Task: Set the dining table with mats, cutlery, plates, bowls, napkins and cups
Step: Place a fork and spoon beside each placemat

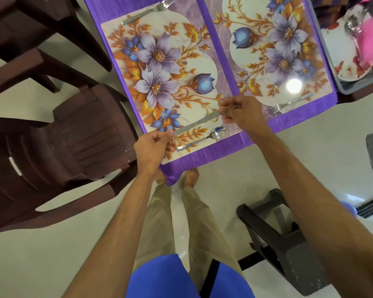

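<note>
Two floral mats lie side by side on the purple table: the near-left mat (159,67) and the right mat (278,52). A table knife (197,123) lies across the near end of the left mat. My left hand (153,147) pinches its handle end, and my right hand (243,115) pinches its blade end. A spoon (207,137) rests just below the knife. One fork (149,10) lies at the far end of the left mat. Another fork (289,103) lies at the near end of the right mat.
Dark brown plastic chairs (63,136) stand to the left of the table. A grey tub (357,87) at the right holds floral plates (345,61) and pink items. A black stool (289,239) stands on the floor at the lower right. My feet are under the table corner.
</note>
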A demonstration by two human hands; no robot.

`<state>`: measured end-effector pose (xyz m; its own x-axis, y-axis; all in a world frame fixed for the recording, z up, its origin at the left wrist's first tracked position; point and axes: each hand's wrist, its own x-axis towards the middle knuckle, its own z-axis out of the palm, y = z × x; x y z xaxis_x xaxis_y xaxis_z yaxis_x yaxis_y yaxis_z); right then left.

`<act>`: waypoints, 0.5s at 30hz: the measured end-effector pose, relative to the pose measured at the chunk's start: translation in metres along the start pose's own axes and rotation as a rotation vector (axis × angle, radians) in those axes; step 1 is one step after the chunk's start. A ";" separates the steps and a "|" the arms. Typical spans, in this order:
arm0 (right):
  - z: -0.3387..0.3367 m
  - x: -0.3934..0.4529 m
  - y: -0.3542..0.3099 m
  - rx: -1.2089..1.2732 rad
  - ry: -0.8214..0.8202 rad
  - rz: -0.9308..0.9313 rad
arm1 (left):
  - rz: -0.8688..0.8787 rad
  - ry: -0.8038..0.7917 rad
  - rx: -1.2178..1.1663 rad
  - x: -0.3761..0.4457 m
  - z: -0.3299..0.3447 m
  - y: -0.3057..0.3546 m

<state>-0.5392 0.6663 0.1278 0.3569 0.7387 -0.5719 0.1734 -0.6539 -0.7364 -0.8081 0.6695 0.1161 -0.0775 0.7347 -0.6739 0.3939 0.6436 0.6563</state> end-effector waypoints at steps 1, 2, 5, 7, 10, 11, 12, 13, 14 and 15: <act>0.001 0.000 0.002 0.014 -0.005 0.016 | 0.012 0.042 0.019 -0.001 0.001 0.000; 0.002 -0.001 0.003 0.012 -0.010 0.023 | 0.016 0.070 0.032 -0.001 0.002 0.001; 0.004 -0.003 0.006 -0.026 -0.013 0.015 | 0.022 0.109 0.076 -0.001 0.004 0.003; 0.004 -0.004 0.008 -0.036 -0.010 0.010 | 0.027 0.108 0.125 -0.002 0.003 0.004; 0.002 -0.005 0.010 -0.061 -0.005 -0.002 | 0.043 0.067 0.164 0.000 -0.002 0.003; 0.000 -0.005 0.010 -0.074 -0.001 -0.006 | 0.043 0.056 0.167 0.001 -0.004 0.002; 0.000 -0.005 0.010 -0.087 0.001 -0.012 | 0.039 0.050 0.169 0.002 -0.006 0.000; -0.001 -0.004 0.011 -0.103 0.003 -0.017 | 0.033 0.045 0.169 0.002 -0.008 -0.001; -0.001 -0.004 0.011 -0.122 0.007 -0.022 | 0.028 0.041 0.171 0.002 -0.010 -0.002; -0.001 -0.005 0.011 -0.147 0.013 -0.027 | 0.025 0.037 0.174 0.002 -0.010 -0.002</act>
<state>-0.5380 0.6554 0.1230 0.3617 0.7550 -0.5470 0.3159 -0.6512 -0.6900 -0.8186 0.6721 0.1164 -0.0981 0.7592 -0.6434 0.5487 0.5806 0.6015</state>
